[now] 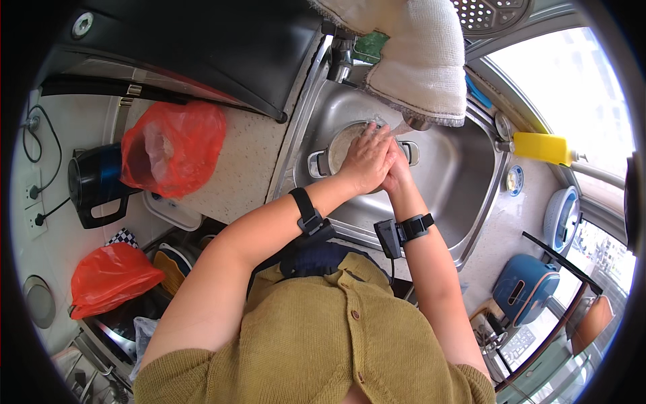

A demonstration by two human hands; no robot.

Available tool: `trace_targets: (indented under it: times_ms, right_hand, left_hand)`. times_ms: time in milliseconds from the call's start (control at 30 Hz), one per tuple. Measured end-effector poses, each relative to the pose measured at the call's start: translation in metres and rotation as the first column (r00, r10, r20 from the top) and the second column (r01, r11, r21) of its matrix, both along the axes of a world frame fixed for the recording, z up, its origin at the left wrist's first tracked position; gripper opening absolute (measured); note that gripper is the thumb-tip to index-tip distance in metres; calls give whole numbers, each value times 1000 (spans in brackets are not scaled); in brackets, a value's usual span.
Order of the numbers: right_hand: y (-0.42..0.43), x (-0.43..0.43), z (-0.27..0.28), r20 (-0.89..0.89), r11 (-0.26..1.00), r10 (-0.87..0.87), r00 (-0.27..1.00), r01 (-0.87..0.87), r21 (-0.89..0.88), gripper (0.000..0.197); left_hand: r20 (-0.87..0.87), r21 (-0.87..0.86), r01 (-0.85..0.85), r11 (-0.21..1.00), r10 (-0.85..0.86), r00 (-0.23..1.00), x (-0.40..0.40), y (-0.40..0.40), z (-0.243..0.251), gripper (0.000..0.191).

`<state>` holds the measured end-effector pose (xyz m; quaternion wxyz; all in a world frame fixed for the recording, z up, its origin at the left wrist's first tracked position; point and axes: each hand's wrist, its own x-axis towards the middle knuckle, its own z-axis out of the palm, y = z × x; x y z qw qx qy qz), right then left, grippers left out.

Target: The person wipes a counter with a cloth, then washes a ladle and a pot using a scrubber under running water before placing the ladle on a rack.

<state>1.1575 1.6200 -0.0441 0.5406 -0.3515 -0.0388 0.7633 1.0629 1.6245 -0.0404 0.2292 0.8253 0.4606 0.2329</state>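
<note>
In the stainless steel sink (pixel 444 171) stands a round metal pot (pixel 339 147) with a loop handle on each side. It seems to hold cloudy liquid. Over its right part, my left hand (pixel 367 157) lies flat against my right hand (pixel 398 164), the palms together and the skin wet. Neither hand shows an object between the palms, though the inner surfaces are hidden. A cream cloth (pixel 421 65) hangs above the hands and covers much of the tap. Each forearm wears a black strap with a small device.
A red plastic bag (pixel 176 146) and a black electric kettle (pixel 96 184) stand on the left. Along the right counter are a yellow bottle (pixel 541 148), a small dish (pixel 515 181) and a blue appliance (pixel 525 290). A perforated metal utensil (pixel 487 15) hangs at the top.
</note>
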Motion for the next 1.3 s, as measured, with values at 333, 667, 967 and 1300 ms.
trace_targets:
  times_ms: [333, 667, 967, 1300]
  right_hand:
    - [2, -1, -8, -64, 994, 60, 996, -65, -84, 23]
    - [-2, -11, 13, 51, 973, 14, 999, -2, -229, 30]
    - [1, 23, -39, -37, 939, -56, 998, 40, -341, 25]
    - [-13, 3, 7, -55, 977, 82, 995, -91, -195, 31]
  left_hand:
    - [114, -209, -33, 977, 58, 992, -9, -5, 5, 44]
    - [321, -770, 33, 637, 343, 883, -29, 32, -1, 33]
    - [17, -108, 193, 975, -192, 981, -20, -21, 32, 47]
    - [296, -700, 34, 713, 247, 923, -41, 33, 11, 41]
